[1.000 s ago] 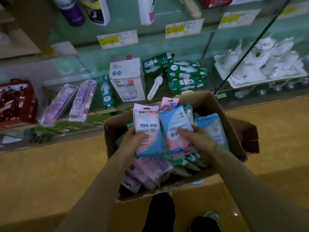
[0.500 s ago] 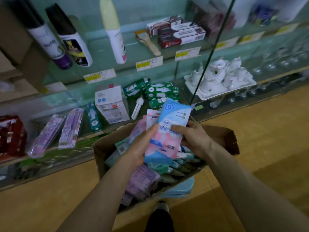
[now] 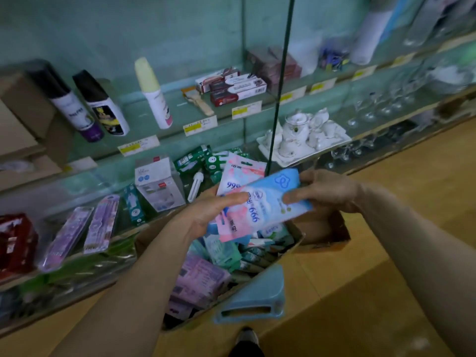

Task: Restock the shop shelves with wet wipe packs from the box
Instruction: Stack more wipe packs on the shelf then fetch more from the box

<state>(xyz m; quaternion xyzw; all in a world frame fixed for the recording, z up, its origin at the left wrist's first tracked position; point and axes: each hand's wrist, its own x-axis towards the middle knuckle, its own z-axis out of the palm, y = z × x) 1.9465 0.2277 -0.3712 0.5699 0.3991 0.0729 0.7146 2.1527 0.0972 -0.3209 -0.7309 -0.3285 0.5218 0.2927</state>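
I hold two wipe packs (image 3: 262, 210) just above the box (image 3: 319, 228), my left grip (image 3: 206, 215) pinching their lower end and my right grip (image 3: 327, 191) the upper. Picking looks done. Next they need carrying to a free spot on the shelf (image 3: 139, 119).

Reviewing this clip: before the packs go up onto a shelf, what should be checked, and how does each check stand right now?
1. Grip on the wet wipe packs: ok; the left hand and right hand each pinch an end.
2. Packs clear of the box: ok, held above its contents.
3. Count in hand: cannot tell; at least two packs show.
4. Wipes' place on the shelves: cannot tell; no wipes are visible there.
5. Path ahead: not ok; the dark upright bar rises just behind the packs and would likely block a straight reach.
6. Stock left in the box: ok, many packs remain.
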